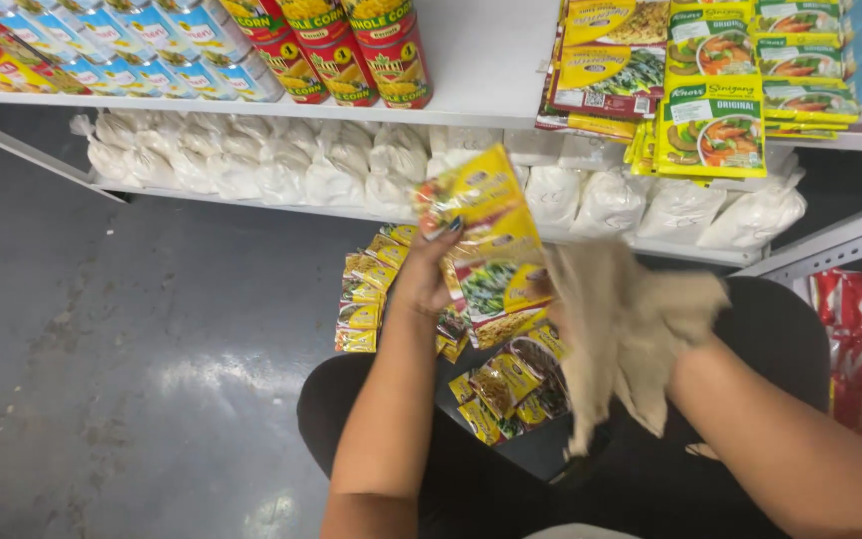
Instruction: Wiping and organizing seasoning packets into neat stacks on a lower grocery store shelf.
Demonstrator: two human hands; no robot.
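A strip of yellow sachets [486, 240] stands upright at the centre of the frame, in front of the low shelf. The left hand [429, 274] grips it from the left side, fingers curled over its edge, thumb hidden behind; the forearm rises from the bottom centre, slightly tilted right. Just right of the strip, the right hand [591, 319] is wrapped in a beige cloth [631, 329] that touches the strip's right edge; the cloth is blurred, the hand bunched on it, though the fingers cannot be made out. The right forearm enters from the lower right corner.

Below the hands, more sachets [511, 384] lie between the person's knees, and another pile [366, 299] sits left of the wrist on the grey floor [152, 329]. White bags [251, 165] fill the low shelf; cans [351, 50] stand at the top.
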